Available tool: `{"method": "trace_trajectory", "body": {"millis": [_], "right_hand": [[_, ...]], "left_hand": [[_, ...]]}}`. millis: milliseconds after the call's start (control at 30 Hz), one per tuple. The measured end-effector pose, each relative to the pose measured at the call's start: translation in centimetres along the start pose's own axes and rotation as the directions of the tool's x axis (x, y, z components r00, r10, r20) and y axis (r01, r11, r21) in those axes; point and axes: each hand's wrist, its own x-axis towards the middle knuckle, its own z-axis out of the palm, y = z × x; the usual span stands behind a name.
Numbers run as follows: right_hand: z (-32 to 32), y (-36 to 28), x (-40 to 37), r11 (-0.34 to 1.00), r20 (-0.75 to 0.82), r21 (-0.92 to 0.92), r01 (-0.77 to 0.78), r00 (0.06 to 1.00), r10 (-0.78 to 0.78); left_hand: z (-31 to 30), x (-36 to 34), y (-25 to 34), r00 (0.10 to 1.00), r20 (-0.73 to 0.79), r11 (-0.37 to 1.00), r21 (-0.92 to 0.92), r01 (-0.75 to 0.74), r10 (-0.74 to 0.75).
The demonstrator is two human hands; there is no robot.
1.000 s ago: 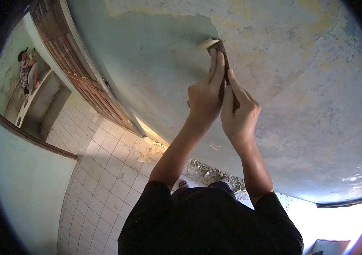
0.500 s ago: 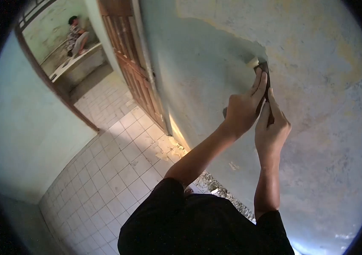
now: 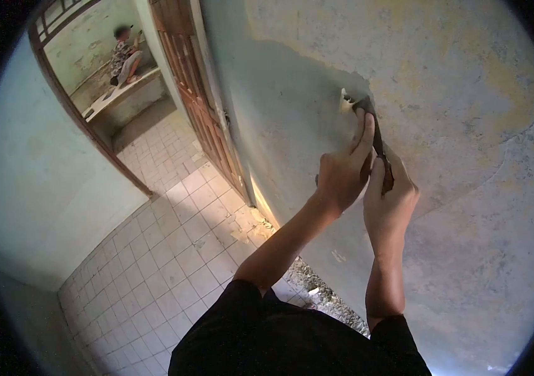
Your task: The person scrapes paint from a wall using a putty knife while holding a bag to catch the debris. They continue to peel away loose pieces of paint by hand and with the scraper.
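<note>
Scraping step apparently in hand: right hand [image 3: 392, 193] closed round dark, slim, metal-looking scraper [image 3: 378, 136], tip near edge of blue-green wall paint [image 3: 298, 78], beside pale curled flake [image 3: 345, 103]. Left hand [image 3: 342, 178] lies along scraper, grip unclear. Next stroke likely calls for steady pressure.

Around the left hand [image 3: 344, 180]: right hand [image 3: 392, 203], four o'clock; tool [image 3: 378, 139] (against the wall [image 3: 467, 163]), one; door [image 3: 195, 81], ten; floor [image 3: 167, 282], eight.

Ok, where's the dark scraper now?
Head view, upper right of centre: left hand and right hand hold the dark scraper against the wall, by a pale curled flake.
</note>
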Motion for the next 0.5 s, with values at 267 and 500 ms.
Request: {"method": "trace_trajectory", "body": {"millis": [267, 500], "right_hand": [[1.2, -0.7, -2.5, 0.996, -0.114, -0.083, -0.019, 0.993, 0.009], [3.1, -2.1, -4.9, 0.968, -0.222, -0.2, -0.148, 0.97, 0.103]], "left_hand": [[-2.5, -1.0, -2.8, 0.985, 0.093, 0.934, -0.315, 0.171, -0.149], [-3.2, 2.0, -4.6, 0.785, 0.563, 0.455, -0.646, 0.613, -0.257]]}}
